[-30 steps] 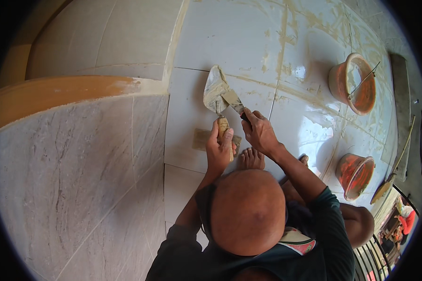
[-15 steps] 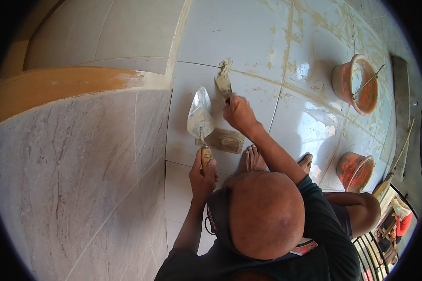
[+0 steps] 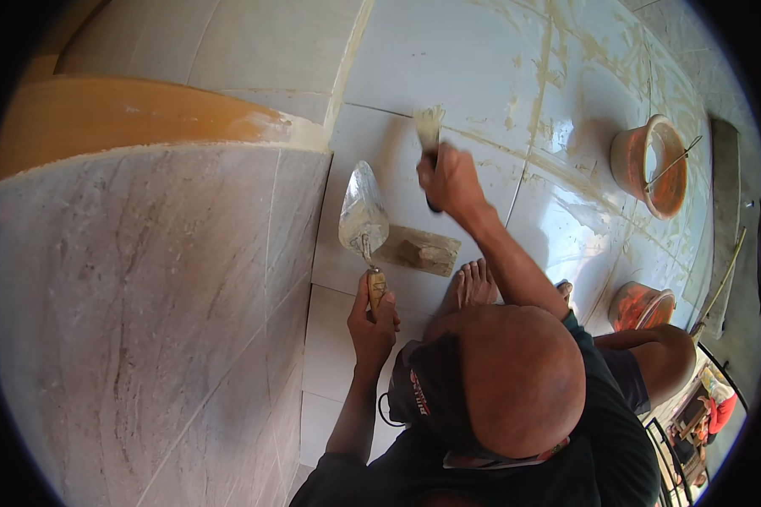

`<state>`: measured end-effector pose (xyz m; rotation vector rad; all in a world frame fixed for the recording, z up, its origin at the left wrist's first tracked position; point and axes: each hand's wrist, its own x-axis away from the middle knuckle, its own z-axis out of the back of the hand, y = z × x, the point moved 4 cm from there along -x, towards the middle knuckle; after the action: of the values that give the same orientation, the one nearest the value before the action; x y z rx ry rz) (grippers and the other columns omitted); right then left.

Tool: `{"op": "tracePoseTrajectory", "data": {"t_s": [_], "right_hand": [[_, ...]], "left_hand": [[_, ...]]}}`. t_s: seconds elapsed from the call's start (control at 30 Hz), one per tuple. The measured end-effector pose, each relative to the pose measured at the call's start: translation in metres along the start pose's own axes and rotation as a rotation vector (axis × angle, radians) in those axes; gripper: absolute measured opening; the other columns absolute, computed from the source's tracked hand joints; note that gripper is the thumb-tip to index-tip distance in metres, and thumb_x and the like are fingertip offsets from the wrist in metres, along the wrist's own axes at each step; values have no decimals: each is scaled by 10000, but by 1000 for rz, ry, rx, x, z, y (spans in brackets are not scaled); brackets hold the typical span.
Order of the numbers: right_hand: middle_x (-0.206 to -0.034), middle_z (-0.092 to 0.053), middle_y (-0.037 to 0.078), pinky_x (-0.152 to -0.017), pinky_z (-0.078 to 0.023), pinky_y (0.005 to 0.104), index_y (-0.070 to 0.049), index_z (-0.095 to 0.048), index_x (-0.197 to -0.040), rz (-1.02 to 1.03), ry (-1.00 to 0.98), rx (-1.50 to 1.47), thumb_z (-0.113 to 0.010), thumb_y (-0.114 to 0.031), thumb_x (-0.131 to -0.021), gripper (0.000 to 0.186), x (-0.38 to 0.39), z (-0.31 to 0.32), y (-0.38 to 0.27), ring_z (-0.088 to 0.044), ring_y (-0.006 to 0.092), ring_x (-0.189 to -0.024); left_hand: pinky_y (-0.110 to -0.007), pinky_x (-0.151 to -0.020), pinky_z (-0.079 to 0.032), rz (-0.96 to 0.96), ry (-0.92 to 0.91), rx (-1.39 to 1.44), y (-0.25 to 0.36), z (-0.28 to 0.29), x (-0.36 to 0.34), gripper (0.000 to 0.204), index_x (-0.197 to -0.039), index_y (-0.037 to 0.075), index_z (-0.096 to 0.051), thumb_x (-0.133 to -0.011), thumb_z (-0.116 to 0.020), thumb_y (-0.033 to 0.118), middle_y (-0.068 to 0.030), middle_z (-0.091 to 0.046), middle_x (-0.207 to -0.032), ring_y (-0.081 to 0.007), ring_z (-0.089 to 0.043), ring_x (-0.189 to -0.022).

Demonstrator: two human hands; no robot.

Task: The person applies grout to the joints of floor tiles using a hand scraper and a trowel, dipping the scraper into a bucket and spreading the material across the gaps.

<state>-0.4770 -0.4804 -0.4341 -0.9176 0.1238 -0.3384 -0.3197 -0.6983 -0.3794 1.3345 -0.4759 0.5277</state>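
Note:
In my left hand (image 3: pixel 374 325) is a pointed trowel (image 3: pixel 364 211), its wooden handle wrapped by the fingers. The metal blade points away from me and bears greyish smears. My right hand (image 3: pixel 454 182) grips the dark handle of a putty knife (image 3: pixel 428 128). Its blade is blurred, with pale paste at the tip, over or on the joint between white floor tiles (image 3: pixel 397 190); contact cannot be told. Between the hands and my foot, a wooden float (image 3: pixel 418 251) lies on the tiles, partly behind the trowel.
Marbled wall tiles (image 3: pixel 144 321) and an orange-brown strip (image 3: pixel 144 118) run along the left. At the right stand an orange bucket (image 3: pixel 621 165) with a thin stick across it and a second bucket (image 3: pixel 638 306). Dried smears mark the far tiles. A plank (image 3: pixel 724 169) lies beyond.
My right hand has moved farther away, and the putty knife's blade looks shorter and blurred. My left hand still holds the trowel. The whole view has shifted slightly.

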Motion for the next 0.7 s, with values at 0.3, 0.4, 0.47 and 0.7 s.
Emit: {"op": "tracePoseTrajectory", "data": {"t_s": [0.3,0.4,0.47,0.7], "right_hand": [[-822,-647,343,-730,-551,543,57,-631,-774,-124,-340,55,-609,-137,-838,205,10,-23,0,-664,488,-796],[-654,-616,323,-597,-562,493,86,-637,-729,-72,-60,124,-640,-141,-805,240,-15,3,11,-669,475,-665],[-673,-621,333,-625,-566,502,105,-629,-741,-67,-121,108,-633,-133,-799,245,-17,-4,20,-669,479,-657],[-716,-660,279,-626,-558,510,70,-604,-815,94,44,4,-624,-131,-863,208,-1,-53,10,-660,460,-651]], "left_hand": [[-247,-511,-477,-4,2,12,-6,8,-3,529,-1460,29,-469,-954,-603,104,-25,-603,-851,-83,-558,-591],[-248,-513,-476,8,-9,17,-7,8,-4,525,-1458,29,-470,-956,-602,107,-24,-599,-853,-82,-554,-592],[-249,-514,-477,-16,-22,21,-7,7,-6,524,-1456,30,-470,-956,-602,109,-23,-597,-854,-81,-551,-592],[-244,-523,-474,23,14,2,-11,13,-2,545,-1469,39,-463,-948,-603,113,-16,-596,-836,-79,-540,-588]]}}
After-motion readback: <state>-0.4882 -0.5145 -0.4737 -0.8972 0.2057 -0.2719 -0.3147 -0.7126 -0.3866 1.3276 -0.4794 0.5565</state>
